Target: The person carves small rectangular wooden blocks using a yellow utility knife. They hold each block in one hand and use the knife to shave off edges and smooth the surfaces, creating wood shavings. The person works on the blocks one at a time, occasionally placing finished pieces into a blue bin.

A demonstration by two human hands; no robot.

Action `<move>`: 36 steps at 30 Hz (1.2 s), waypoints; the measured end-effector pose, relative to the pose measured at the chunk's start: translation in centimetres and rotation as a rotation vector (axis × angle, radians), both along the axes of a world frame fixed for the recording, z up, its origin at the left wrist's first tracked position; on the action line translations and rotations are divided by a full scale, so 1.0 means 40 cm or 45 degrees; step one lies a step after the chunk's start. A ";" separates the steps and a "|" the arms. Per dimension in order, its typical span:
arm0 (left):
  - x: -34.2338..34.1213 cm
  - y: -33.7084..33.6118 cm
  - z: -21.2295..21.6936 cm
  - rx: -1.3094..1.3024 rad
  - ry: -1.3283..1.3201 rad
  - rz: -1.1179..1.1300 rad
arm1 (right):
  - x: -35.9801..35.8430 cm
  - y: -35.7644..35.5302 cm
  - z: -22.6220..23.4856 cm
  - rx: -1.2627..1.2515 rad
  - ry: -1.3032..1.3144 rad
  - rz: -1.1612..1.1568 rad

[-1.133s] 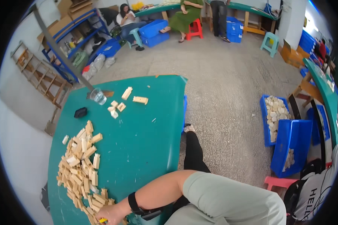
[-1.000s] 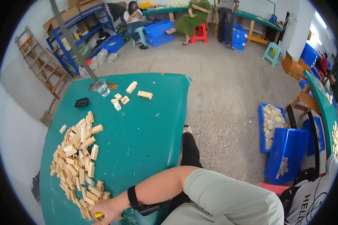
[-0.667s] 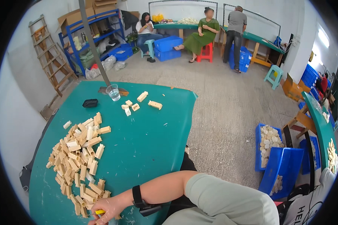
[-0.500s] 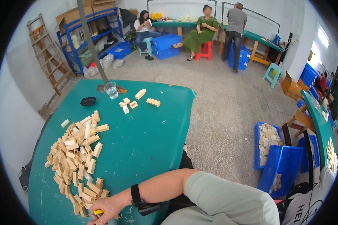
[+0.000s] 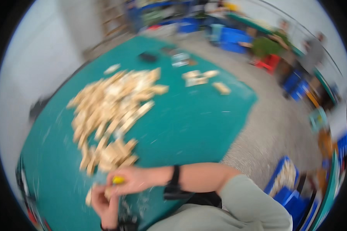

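Just below the heap of pale tan, oblong blocks [image 5: 112, 100] on the green-covered desk [image 5: 185, 131], the hands meet: the left hand [image 5: 105, 203] grips a small pale tan piece [image 5: 89, 195], seemingly to steady it, and the right hand [image 5: 129, 181] closes around a small bright yellow object [image 5: 118, 179], too blurred to identify; the heap probably sits there for easy reach

no lettering readable, no label, number or sign legible, view smeared by blur
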State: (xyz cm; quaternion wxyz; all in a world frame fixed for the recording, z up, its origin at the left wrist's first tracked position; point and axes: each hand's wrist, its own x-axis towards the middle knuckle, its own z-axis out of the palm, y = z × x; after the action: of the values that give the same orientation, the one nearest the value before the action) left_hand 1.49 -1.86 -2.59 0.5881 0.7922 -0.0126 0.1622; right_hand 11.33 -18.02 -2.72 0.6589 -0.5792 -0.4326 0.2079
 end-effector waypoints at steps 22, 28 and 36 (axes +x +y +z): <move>-0.004 0.000 0.006 -0.177 -0.485 -0.007 | -0.055 -0.024 0.069 -0.369 -0.495 -0.308; -0.005 0.003 0.015 0.024 -0.491 0.039 | -0.056 -0.021 0.071 -0.372 -0.493 -0.346; -0.003 0.003 0.011 0.091 -0.528 0.061 | -0.060 -0.020 0.072 -0.399 -0.534 -0.393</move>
State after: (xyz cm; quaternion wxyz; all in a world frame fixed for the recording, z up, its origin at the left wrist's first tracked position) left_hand 1.38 -1.76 -2.17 0.5405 0.7623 -0.1204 0.3350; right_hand 8.92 -18.81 0.14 0.4818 -0.7629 -0.4287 0.0455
